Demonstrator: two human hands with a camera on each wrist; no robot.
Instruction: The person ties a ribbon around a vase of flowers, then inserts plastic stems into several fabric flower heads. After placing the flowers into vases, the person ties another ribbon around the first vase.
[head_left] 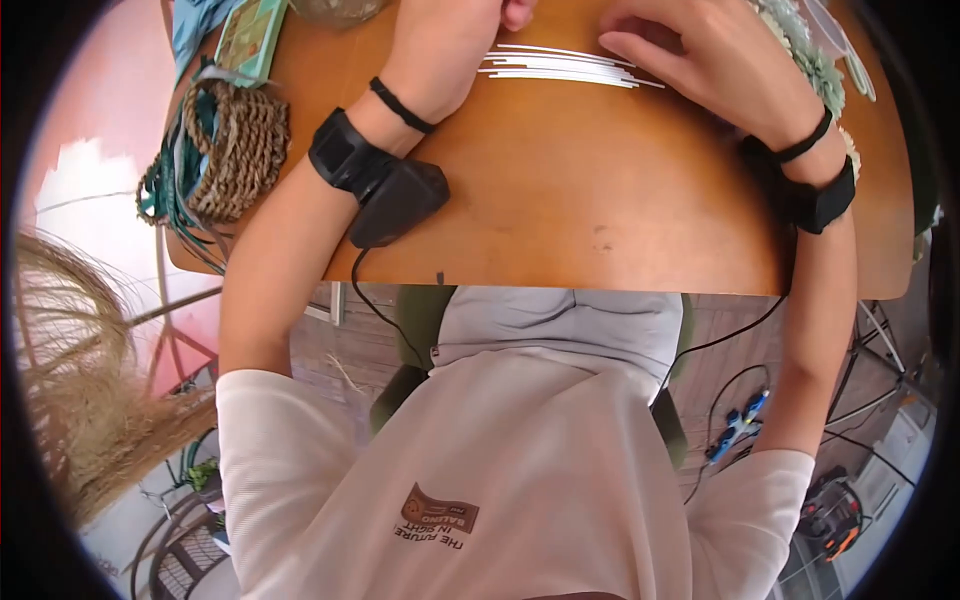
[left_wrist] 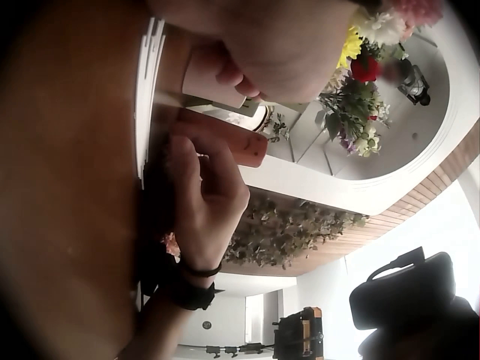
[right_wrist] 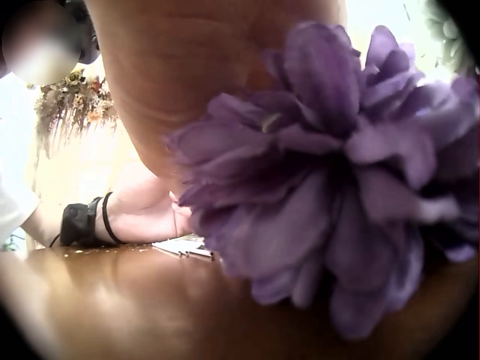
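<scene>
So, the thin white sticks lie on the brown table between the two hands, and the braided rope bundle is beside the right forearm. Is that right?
Not quite: the braided rope bundle is beside the left forearm, not the right, as the head view shows. The rest holds: the thin white sticks lie on the brown table between the left hand and the right hand.
</scene>
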